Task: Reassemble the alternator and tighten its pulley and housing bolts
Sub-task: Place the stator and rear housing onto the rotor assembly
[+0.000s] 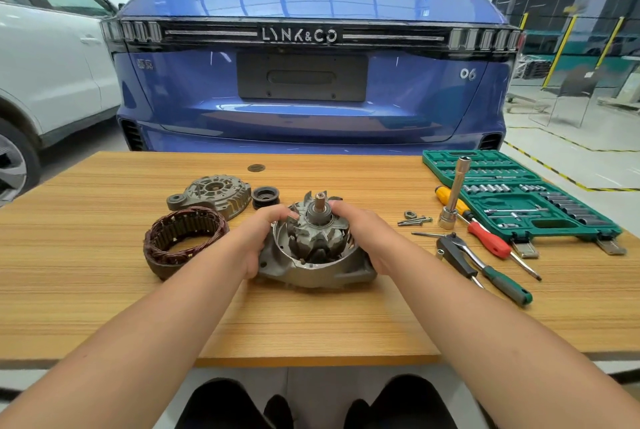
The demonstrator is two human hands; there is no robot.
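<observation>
Head view: both hands, left hand (265, 238) and right hand (360, 234), grasp the rotor (317, 231) seated in the housing (311, 272), shaft pointing up, tilted slightly away.

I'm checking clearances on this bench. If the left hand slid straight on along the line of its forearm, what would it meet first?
The left hand already grips the rotor seated in the housing, so that blocks it at once. Beyond, the line heads toward the far table edge, right of the pulley; depth is unclear.
</observation>
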